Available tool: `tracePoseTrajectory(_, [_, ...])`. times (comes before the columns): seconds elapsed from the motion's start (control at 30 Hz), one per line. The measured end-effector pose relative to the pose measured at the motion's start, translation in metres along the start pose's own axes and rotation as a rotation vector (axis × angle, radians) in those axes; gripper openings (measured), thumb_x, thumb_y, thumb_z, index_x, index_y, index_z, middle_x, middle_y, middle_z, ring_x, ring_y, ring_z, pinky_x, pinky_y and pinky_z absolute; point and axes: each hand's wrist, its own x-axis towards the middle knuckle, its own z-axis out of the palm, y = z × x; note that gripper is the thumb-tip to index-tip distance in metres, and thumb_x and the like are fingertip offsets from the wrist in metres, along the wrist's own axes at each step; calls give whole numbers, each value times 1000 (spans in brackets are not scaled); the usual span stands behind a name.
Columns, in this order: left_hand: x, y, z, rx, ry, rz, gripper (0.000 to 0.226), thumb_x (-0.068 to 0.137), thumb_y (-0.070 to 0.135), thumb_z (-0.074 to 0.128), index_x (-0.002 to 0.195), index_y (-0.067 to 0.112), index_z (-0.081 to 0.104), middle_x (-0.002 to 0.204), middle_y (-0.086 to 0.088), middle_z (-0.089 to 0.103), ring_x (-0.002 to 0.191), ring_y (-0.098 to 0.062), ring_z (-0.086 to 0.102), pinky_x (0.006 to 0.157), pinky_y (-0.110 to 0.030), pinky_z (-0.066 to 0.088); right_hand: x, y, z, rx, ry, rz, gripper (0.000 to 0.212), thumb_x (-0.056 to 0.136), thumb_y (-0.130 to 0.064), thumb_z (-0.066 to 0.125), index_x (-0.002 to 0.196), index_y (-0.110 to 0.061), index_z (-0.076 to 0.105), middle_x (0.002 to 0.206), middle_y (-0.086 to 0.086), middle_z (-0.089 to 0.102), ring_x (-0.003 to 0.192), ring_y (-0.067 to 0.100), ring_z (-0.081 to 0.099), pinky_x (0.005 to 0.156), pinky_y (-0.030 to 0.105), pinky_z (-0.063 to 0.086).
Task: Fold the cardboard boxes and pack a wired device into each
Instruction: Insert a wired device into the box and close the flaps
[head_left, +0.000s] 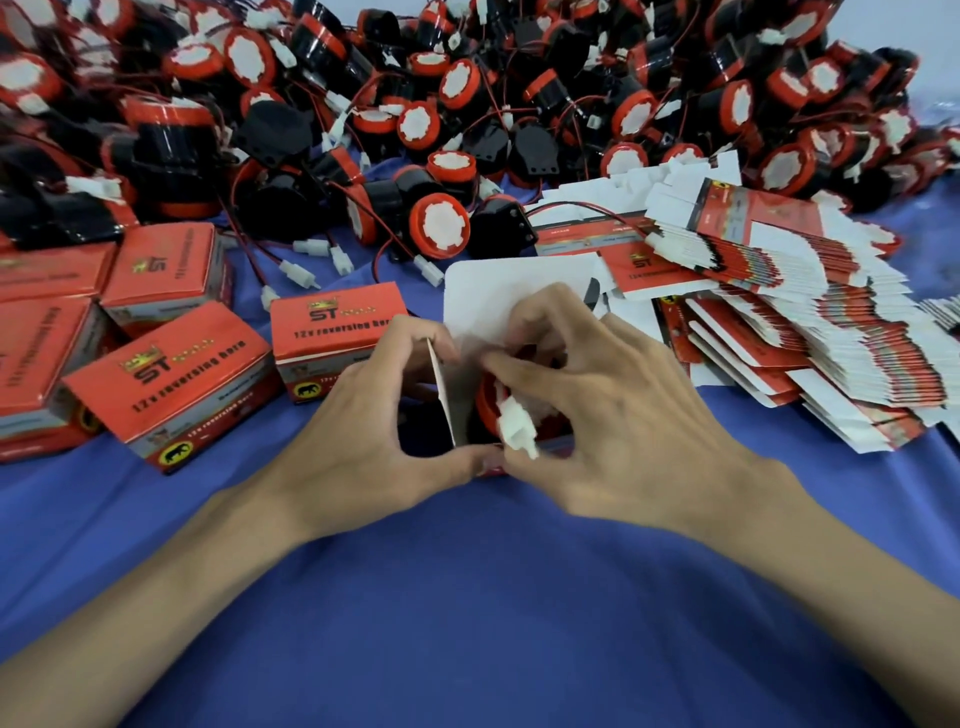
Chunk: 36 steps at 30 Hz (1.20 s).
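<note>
We see a blue cloth (467, 597) covering the table. The left hand (358, 421) curls round the open cardboard box (493, 296), clamping its stiff white side flap. The right hand (618, 410) arches over the box mouth, fingers bent onto the round, red-rimmed wired device (485, 400) inside, whose white plastic connector (514, 426) pokes out.

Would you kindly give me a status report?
Left hand grips open red-and-white cardboard box. Right hand holds red-and-black wired horn inside it. Nothing blocking.

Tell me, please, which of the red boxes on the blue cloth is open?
The box between the left hand and right hand: its white flap stands up and the wired device shows inside. The closed boxes to its left have lids down.
</note>
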Motion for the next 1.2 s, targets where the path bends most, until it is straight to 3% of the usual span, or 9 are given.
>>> tracePoseTrajectory(0.13, [10, -8, -2, 51, 65, -5, 57, 63, 45, 79, 103, 33, 41, 99, 28, 60, 89, 2, 62, 72, -9, 44, 18, 7, 5, 92, 38, 52, 49, 80, -51, 61, 109, -12, 66, 103, 4, 49, 77, 21, 57, 65, 33, 47])
tracePoseTrajectory(0.2, [19, -15, -6, 115, 101, -19, 60, 64, 37, 86, 104, 37, 41, 97, 30, 58, 89, 8, 59, 72, -8, 42, 33, 13, 6, 220, 67, 155, 58, 70, -55, 72, 107, -13, 55, 102, -5, 44, 81, 13, 51, 64, 22, 34])
tracePoseTrajectory(0.3, [33, -25, -13, 155, 152, -30, 64, 64, 34, 87, 111, 29, 43, 98, 26, 56, 92, 14, 54, 76, -3, 39, 53, 15, 12, 243, 82, 235, 59, 67, -44, 82, 98, -15, 40, 100, -5, 38, 76, 14, 43, 60, 21, 21])
tracePoseTrajectory(0.47, [37, -32, -13, 122, 158, -19, 72, 58, 46, 77, 119, 28, 43, 108, 24, 58, 98, 10, 57, 83, -9, 44, 61, 4, 22, 84, 70, 223, 44, 77, -42, 64, 105, -10, 56, 105, 5, 52, 83, 27, 55, 76, 32, 39])
tracePoseTrajectory(0.67, [36, -31, -14, 113, 167, 8, 68, 58, 52, 71, 117, 32, 41, 102, 26, 58, 94, 11, 57, 79, -4, 40, 64, 4, 16, -32, -23, 201, 45, 85, -51, 52, 110, -17, 66, 108, 0, 61, 92, 24, 58, 79, 29, 37])
tracePoseTrajectory(0.83, [35, -30, -14, 109, 158, 21, 73, 58, 59, 78, 115, 30, 41, 100, 23, 57, 92, 10, 57, 77, -4, 40, 66, 14, 7, -3, -142, 101, 33, 85, -44, 53, 86, -15, 68, 103, 0, 63, 90, 20, 56, 74, 30, 38])
tracePoseTrajectory(1.0, [34, -32, -12, 109, 147, 37, 79, 60, 52, 81, 123, 28, 39, 101, 24, 56, 93, 10, 57, 79, -4, 39, 64, 16, 6, -124, -234, -29, 39, 94, -42, 43, 102, -17, 71, 114, 0, 52, 113, 17, 42, 95, 36, 38])
tracePoseTrajectory(1.1, [35, -34, -12, 99, 129, 47, 97, 63, 46, 81, 142, 38, 25, 102, 20, 62, 99, 5, 60, 85, -6, 42, 59, 12, 10, -200, -183, -79, 39, 96, -38, 33, 118, -28, 63, 117, 0, 47, 114, 17, 36, 84, 32, 34])
tracePoseTrajectory(1.2, [34, -36, -12, 69, 121, 65, 101, 64, 54, 80, 141, 44, 15, 111, 14, 62, 103, -1, 61, 93, -14, 44, 57, 12, 11, -158, -144, -116, 39, 98, -32, 32, 121, -31, 62, 123, -6, 52, 113, 12, 44, 80, 27, 31])
